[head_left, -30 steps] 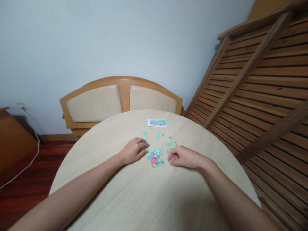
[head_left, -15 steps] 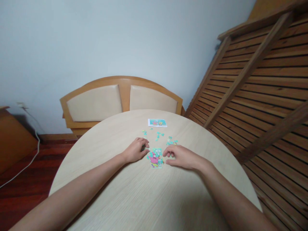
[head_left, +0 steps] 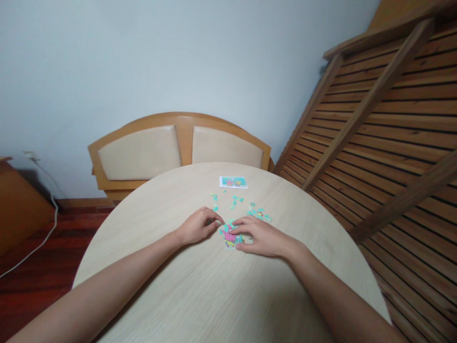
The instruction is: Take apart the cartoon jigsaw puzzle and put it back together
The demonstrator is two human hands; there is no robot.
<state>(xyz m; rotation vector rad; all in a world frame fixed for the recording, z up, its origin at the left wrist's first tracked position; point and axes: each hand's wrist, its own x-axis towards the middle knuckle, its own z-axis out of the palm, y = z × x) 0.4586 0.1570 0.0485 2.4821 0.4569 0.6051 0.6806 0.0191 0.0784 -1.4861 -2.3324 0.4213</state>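
Observation:
A partly joined jigsaw puzzle [head_left: 228,234] with a pink cartoon figure lies flat on the round table [head_left: 200,286]. My left hand [head_left: 198,226] is at its upper left corner, thumb and index finger close together; what lies between the tips, if anything, is too small to make out. Stretched over the right part of the puzzle, my right hand [head_left: 266,236] has its fingers apart and covers some of the picture. Loose puzzle pieces [head_left: 235,200] lie beyond the hands, with more pieces [head_left: 260,213] just past my right hand.
A printed picture card [head_left: 233,182] lies near the table's far edge. Behind the table stands a padded wooden headboard [head_left: 185,143] against the wall. A slatted wooden frame [head_left: 385,124] leans on the right, and a white cable [head_left: 53,224] hangs at the left.
My right hand has moved left onto the puzzle, hiding its right side. My left thumb and index finger have come closer together at the puzzle's corner.

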